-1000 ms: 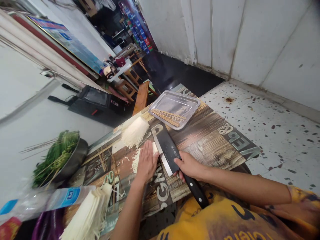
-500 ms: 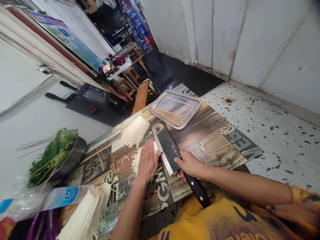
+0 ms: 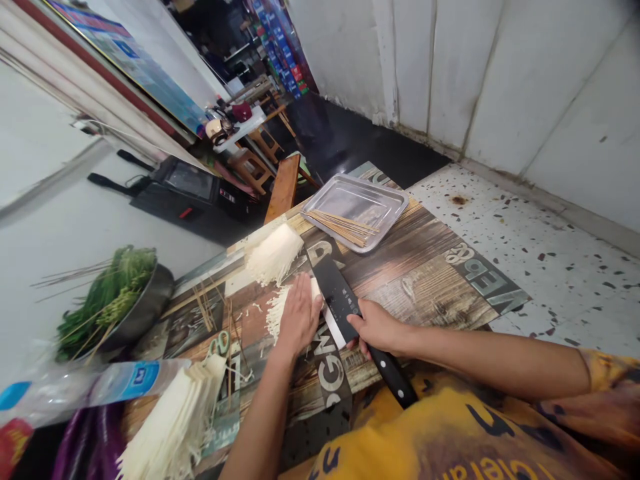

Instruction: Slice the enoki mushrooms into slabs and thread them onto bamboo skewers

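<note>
My left hand [image 3: 299,315] lies flat on a bunch of enoki mushrooms [image 3: 276,313], its fingers stretched out. The loose strands fan out to the left from under the palm, which hides part of the bunch. My right hand [image 3: 375,328] is closed round the handle end of a cleaver [image 3: 336,293] with a dark blade and a black riveted handle. The blade lies nearly flat, its bright edge close to the left hand's fingers. Just beyond sits a pile of enoki mushrooms [image 3: 276,255].
A metal tray [image 3: 390,217] with wooden skewers [image 3: 345,228] stands at the table's far end. Left are a bowl [image 3: 159,293] of greens, scissors [image 3: 219,343], a plastic bottle [image 3: 113,387], eggplants [image 3: 87,433] and stacked enoki [image 3: 173,423]. Skewers [image 3: 204,308] lie beside the scissors.
The view has shifted slightly. My left hand stays flat on the enoki, and my right hand keeps the cleaver in almost the same place.
</note>
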Demonstrator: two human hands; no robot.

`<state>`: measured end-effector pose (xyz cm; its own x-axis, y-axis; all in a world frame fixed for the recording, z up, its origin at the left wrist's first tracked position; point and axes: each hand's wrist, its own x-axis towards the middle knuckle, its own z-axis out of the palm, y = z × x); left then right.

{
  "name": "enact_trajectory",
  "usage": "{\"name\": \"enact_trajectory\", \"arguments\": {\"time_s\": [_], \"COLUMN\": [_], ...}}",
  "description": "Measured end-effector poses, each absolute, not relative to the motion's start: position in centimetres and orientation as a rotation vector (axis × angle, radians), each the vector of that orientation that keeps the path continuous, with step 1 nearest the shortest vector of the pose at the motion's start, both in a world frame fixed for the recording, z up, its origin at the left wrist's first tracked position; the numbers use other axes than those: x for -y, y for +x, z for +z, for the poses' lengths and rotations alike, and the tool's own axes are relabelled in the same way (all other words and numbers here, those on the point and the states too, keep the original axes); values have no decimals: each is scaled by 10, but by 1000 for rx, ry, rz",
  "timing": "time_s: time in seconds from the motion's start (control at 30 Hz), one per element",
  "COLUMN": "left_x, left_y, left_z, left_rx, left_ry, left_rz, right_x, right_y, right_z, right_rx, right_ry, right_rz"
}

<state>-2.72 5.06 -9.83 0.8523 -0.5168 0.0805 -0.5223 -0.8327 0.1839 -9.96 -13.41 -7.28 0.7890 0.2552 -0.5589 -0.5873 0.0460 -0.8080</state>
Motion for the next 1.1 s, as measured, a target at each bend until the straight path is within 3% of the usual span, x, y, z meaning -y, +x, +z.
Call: {"name": "enact_trajectory", "arguments": {"time_s": [0.7, 1.1], "left_x": [-49, -30], "left_y": [-28, -45], "left_z": [-94, -16], "left_rx": [725, 628], "left_ry": [2765, 2712], "left_rz": [25, 357], "right_x": [94, 110], "right_y": [-85, -95], "right_z": [-67, -20], "right_rx": [-215, 34], "right_ry": [-1456, -1673], "right_rz": [626, 386]}}
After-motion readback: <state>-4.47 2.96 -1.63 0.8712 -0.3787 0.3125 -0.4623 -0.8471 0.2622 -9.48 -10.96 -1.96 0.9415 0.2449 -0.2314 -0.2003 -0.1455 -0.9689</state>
